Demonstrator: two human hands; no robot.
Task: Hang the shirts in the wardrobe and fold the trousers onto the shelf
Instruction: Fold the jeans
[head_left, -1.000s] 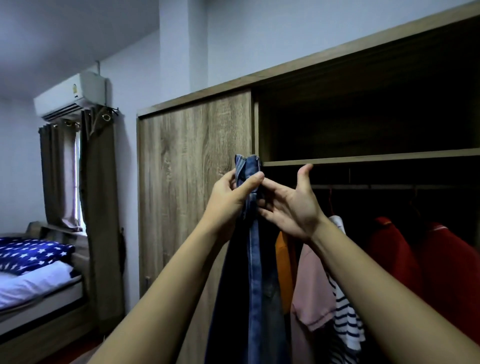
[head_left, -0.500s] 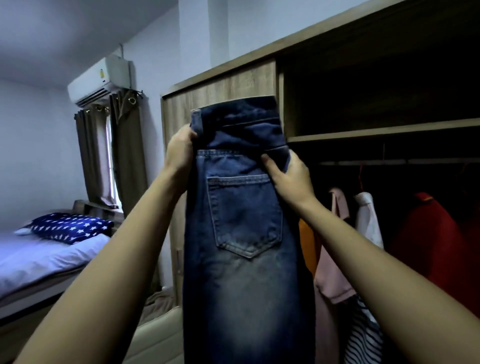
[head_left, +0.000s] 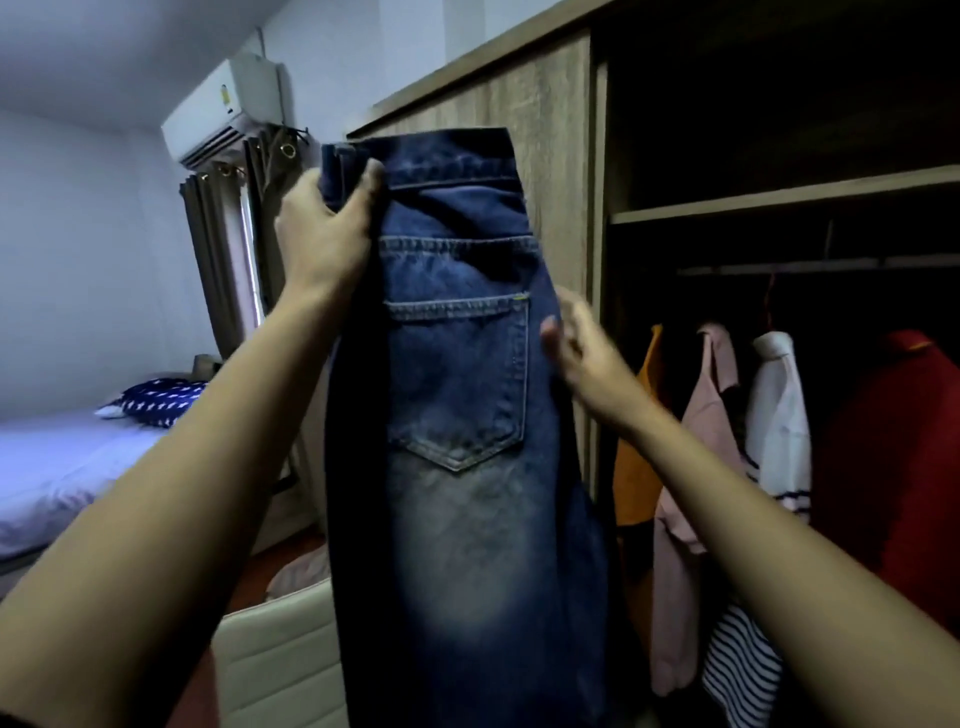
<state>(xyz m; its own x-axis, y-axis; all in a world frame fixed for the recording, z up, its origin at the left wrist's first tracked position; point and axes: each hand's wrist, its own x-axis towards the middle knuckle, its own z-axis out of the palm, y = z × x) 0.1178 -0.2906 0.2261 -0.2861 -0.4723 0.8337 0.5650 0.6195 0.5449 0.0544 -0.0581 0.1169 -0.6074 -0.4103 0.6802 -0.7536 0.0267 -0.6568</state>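
Blue jeans (head_left: 462, 395) hang lengthwise in front of me, back pocket facing me, waistband at the top. My left hand (head_left: 324, 228) grips the waistband's left corner, thumb over the front. My right hand (head_left: 582, 353) sits at the jeans' right edge beside the pocket, fingers relaxed and blurred; it is not gripping the cloth. Behind stands the wooden wardrobe (head_left: 550, 93), with a shelf (head_left: 779, 200) above a rail (head_left: 815, 265). Shirts hang from the rail: an orange one (head_left: 636, 457), a pink one (head_left: 696, 467), a white one (head_left: 779, 415), a striped one (head_left: 737, 665) and a red one (head_left: 904, 447).
A bed (head_left: 67, 467) with a star-patterned pillow (head_left: 156, 397) lies at the left. Curtains (head_left: 218, 270) hang under an air conditioner (head_left: 228, 109). A cream padded chair back (head_left: 280, 660) stands low, just left of the jeans.
The jeans were turned from edge-on to flat, pocket toward me. My right hand let go of the waistband and slid down the right edge. My view shifted right.
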